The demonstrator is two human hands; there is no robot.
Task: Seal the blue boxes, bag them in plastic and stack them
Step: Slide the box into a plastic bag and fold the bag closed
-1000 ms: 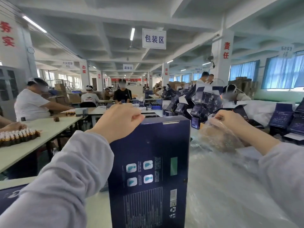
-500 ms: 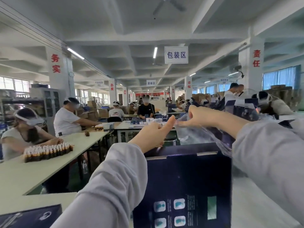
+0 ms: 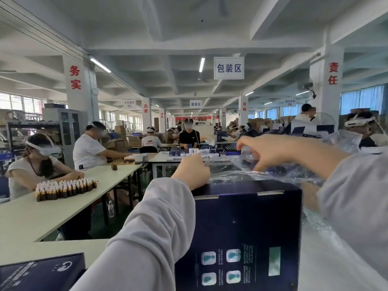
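Note:
A dark blue box (image 3: 241,227) stands upright in front of me, printed side facing me. My left hand (image 3: 192,172) grips its top left corner. My right hand (image 3: 270,151) pinches the edge of a clear plastic bag (image 3: 262,172) held just above and behind the box's top. The bag's mouth spreads across the top edge of the box. More clear plastic (image 3: 327,248) lies crumpled on the table to the right of the box.
Another blue box (image 3: 42,271) lies flat at the bottom left. A long white table (image 3: 63,206) to the left carries a cluster of small brown bottles (image 3: 65,187), with seated people behind it. Blue boxes (image 3: 310,131) pile up at the far right.
My right hand has brought the plastic bag from the right over to the box's top. My left hand stays on the box's top left corner. The view has tilted upward.

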